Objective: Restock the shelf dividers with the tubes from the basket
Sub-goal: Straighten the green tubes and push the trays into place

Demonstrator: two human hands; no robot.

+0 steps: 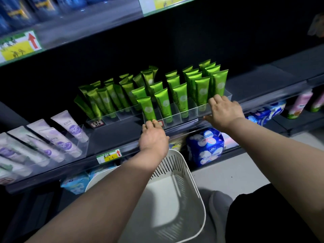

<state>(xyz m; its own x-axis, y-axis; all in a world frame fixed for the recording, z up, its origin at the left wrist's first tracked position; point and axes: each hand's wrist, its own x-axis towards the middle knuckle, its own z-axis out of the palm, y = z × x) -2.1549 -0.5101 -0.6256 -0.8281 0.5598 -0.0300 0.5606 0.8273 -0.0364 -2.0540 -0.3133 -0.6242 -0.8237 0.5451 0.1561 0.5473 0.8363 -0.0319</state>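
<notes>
1. L hand [153, 135]: fingers nearly straight, tips pressing the front wall of the clear divider tray [191, 110] at its left front corner, just below the frontmost tube. Holds nothing.
2. R hand [223, 111]: fingers spread and fairly straight, tips on the rim at the tray's right end, thumb stretched along the lower front edge. Nothing held in it.
3. Green tubes [181, 98]: stand cap-down in rows btw. the tray's partitions, upright to slightly tilted, on the dark shelf [254, 81].
4. 2nd divider tray [122, 114]: just left of the first. Touching or not, can't tell. Its green tubes lean left.
5. Basket [175, 165]: white w/ slotted wall, below the shelf front, under the L forearm. Its white floor shows.
6. Purple tubes [70, 128]: lie slanted in another clear holder, far left on the same shelf.
7. Blue packs [205, 146]: lower shelf, behind the basket.
8. Yellow price tag [108, 157]: on the shelf's front edge, left of the L wrist.
</notes>
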